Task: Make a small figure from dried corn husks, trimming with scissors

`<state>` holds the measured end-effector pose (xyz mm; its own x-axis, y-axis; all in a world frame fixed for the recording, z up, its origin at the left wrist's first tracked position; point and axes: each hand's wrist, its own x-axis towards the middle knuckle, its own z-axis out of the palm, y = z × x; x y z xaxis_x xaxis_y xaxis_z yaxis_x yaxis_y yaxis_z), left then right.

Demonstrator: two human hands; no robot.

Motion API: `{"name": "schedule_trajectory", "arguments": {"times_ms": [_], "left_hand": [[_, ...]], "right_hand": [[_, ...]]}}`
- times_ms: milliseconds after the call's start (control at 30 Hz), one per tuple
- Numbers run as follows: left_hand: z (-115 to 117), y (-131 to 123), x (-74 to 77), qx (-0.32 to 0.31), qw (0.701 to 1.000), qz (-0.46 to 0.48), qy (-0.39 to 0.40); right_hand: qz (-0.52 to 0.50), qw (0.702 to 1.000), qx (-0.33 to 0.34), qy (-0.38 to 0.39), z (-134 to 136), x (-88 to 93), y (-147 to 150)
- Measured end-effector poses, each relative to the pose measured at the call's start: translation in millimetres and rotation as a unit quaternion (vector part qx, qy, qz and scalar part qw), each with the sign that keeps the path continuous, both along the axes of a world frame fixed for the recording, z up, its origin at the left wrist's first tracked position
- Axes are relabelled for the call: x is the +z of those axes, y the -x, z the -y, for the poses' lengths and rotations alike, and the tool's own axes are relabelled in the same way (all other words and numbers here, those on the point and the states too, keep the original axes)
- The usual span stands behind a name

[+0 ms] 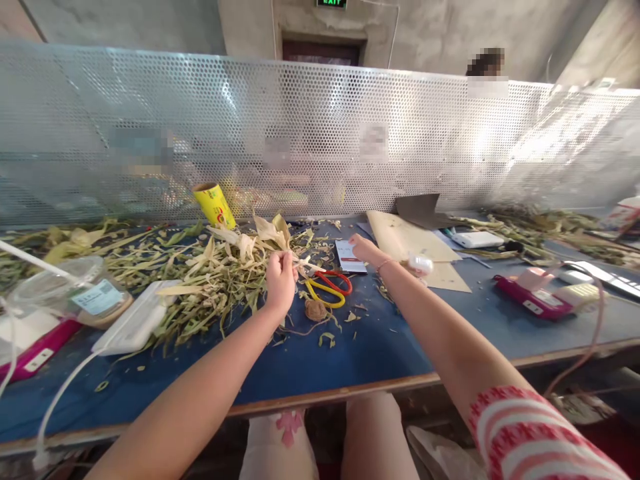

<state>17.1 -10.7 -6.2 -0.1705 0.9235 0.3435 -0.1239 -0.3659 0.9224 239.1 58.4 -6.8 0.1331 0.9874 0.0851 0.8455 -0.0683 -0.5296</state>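
My left hand (281,277) is closed in a pinch on a pale dried husk (273,233), whose leaves stick up above the fingers. A thin pale stem juts out to the right of the hand. My right hand (366,249) reaches over a phone (351,257) with a lit screen and touches its upper right part; a finger is stretched out, the others are partly hidden. Between the hands lie scissors with red and yellow handles (325,301). Just below them sits a small brown ball (315,310), with a string beside it. Dried leaves (200,293) are heaped left of my left hand.
A perforated metal screen (320,133) runs along the table's back. A yellow tube (215,205) stands by it. At left are a plastic tub (97,293), a white power bank (133,320) and cables. Brown paper (410,240), a white case (421,265) and a magenta power strip (533,298) lie right.
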Motion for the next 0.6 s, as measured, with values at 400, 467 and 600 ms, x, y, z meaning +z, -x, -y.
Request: {"name": "schedule_trajectory", "arguments": {"times_ms": [400, 467, 600], "left_hand": [[2, 2, -0.4, 0.011, 0.999, -0.034, -0.007], [4, 2, 0.5, 0.014, 0.999, -0.043, -0.013], [8, 1, 2.4, 0.028, 0.997, -0.067, -0.026]], "right_hand": [[-0.321, 0.944, 0.072, -0.011, 34, 18.8, 64], [-0.396, 0.913, 0.104, 0.002, 52, 21.1, 85], [-0.453, 0.879, 0.147, 0.037, 71, 17.4, 102]]}}
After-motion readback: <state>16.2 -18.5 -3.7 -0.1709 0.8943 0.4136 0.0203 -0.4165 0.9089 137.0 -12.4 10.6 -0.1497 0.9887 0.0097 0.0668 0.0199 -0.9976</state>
